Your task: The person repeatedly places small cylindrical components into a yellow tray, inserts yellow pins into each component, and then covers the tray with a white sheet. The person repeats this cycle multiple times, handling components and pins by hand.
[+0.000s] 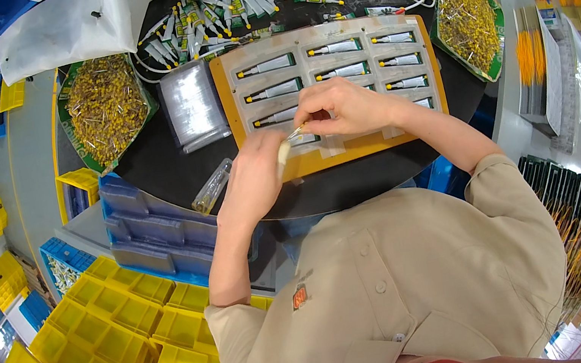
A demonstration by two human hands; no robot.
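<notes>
My left hand [255,177] and my right hand [347,106] meet over the lower left of a clear blister tray [298,66]. The fingers of both are closed in a pinch. Between the fingertips shows a small yellow-tipped piece [295,133], thin and shiny; my right fingers grip it, while what my left fingers hold is mostly hidden. Something pale covers a left fingertip [284,155]. Small tubes with yellow caps, such as one [341,71] in the middle column, lie in the tray's pockets. Under the tray is an orange-yellow board [429,43]. My hands cover some lower pockets.
Loose tubes [237,2] pile up at the back. Boxes of yellow-headed pins stand left [107,104] and right [465,21]. Stacked clear plastic covers [193,105] and a clear case [213,187] lie left of the board. Blue trays [160,230] and yellow bins [97,314] are at lower left.
</notes>
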